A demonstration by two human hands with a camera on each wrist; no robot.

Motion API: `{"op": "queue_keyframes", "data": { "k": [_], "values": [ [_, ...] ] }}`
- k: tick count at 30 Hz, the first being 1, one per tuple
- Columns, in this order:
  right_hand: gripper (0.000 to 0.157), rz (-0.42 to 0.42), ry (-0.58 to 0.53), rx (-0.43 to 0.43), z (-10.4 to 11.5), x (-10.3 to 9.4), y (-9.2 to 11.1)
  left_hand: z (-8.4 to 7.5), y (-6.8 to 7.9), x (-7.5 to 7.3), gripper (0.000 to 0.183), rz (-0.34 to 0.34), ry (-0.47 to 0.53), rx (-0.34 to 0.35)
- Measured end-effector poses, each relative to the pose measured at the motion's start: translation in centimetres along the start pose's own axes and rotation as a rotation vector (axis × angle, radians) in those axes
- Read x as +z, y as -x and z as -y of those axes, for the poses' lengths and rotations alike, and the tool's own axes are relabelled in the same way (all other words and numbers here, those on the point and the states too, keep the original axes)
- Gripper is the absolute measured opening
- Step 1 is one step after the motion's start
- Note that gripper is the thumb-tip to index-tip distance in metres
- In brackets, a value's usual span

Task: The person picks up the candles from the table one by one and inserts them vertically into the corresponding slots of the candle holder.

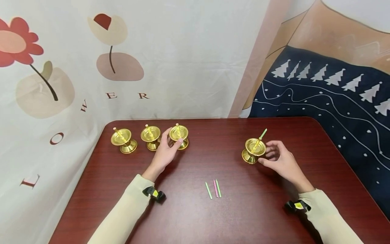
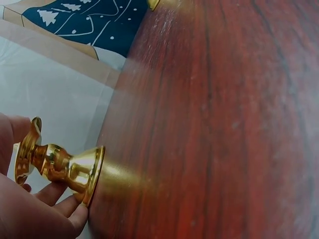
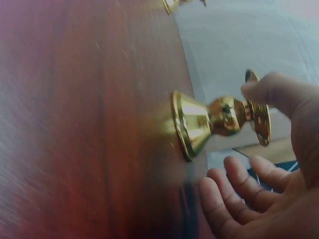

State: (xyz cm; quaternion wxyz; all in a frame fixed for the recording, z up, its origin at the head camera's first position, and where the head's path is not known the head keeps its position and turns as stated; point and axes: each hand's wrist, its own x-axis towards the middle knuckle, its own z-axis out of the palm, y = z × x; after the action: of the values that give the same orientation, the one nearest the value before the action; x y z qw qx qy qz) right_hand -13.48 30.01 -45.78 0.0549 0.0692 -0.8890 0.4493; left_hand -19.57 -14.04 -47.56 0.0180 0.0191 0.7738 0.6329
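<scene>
Near the table's back edge, my left hand [image 1: 166, 150] holds a gold-coloured pedestal candle holder [image 1: 182, 145], with the thumb at its dish and fingers around its far side. In the left wrist view, fingertips [image 2: 75, 211] touch the holder's foot [image 2: 89, 172]. At the right stands another holder [image 1: 250, 157] with a slanting green candle [image 1: 263, 133] in its dish. Beside it is my right hand [image 1: 283, 162]; in the right wrist view its thumb [image 3: 279, 92] is at the dish rim, while the loosely bent fingers are apart from the stem.
Two more gold holders stand at the back left, the outer one [image 1: 128, 146] and the inner one [image 1: 152, 145], each with a thin stick in its dish. Two green candles and a pink candle [image 1: 215, 188] lie mid-table [image 1: 195, 217]. Printed cloth [image 1: 189, 67] hangs behind.
</scene>
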Motion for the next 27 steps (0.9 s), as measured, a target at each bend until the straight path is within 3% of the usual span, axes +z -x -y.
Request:
{"op": "queue_keyframes", "data": {
  "k": [4, 9, 22, 27],
  "values": [
    [0.042, 0.047, 0.041, 0.065, 0.6, 0.7, 1.2, -0.2, 0.1, 0.4, 0.078, 0.024, 0.010, 0.022],
    [0.022, 0.138, 0.054, 0.000, 1.6, 2.6, 2.2, -0.5, 0.3, 1.1, 0.079, 0.057, 0.000, 0.058],
    [0.020, 0.242, 0.040, -0.237, 4.5, 8.3, 3.0, -0.7, 0.8, 3.5, 0.079, 0.134, -0.015, 0.108],
    [0.022, 0.209, 0.058, -0.359, 4.4, 10.5, 3.0, -1.0, 1.1, 4.2, 0.079, 0.161, -0.020, 0.113]
  ]
}}
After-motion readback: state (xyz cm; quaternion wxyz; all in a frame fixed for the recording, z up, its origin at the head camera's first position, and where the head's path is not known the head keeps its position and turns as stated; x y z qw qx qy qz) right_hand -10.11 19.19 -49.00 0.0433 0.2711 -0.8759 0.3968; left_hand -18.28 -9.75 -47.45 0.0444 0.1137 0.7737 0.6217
